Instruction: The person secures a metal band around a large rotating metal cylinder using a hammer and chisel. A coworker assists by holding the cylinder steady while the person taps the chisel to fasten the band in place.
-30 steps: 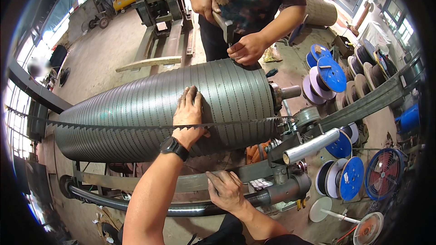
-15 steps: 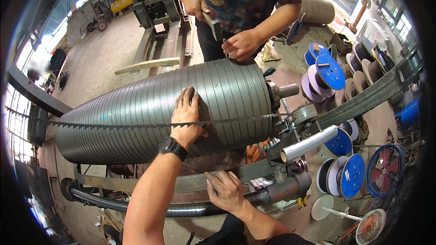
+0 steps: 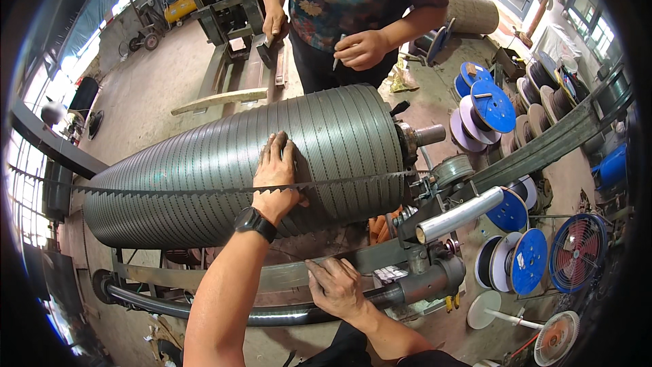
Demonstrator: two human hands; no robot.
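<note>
A large grey metal roller [image 3: 197, 143], its surface covered in fine wound ridges and dashed seams, lies across the middle. My left hand [image 3: 275, 173] rests flat on it, fingers stretched out. A dark saw-toothed metal strip [image 3: 170, 190] runs across in front of the roller and over the back of that hand. My right hand [image 3: 337, 287] is lower down, its fingers curled over the flat metal rail [image 3: 272, 276] in front of the roller. Beyond the roller, a person holds a hammer [image 3: 265, 51] in one hand and a thin metal rod [image 3: 337, 54] in the other.
A guide wheel [image 3: 454, 168] and a silver tube [image 3: 462, 215] stand at the roller's right end. A thick black pipe [image 3: 292, 315] runs below the rail. Blue-sided reels [image 3: 492, 107] and a floor fan [image 3: 577, 255] are on the right. A forklift [image 3: 227, 17] stands behind.
The other person's hammer has dropped down and left, away from the roller. Their other hand has lifted the rod off the roller's top. My hands have stayed nearly in place.
</note>
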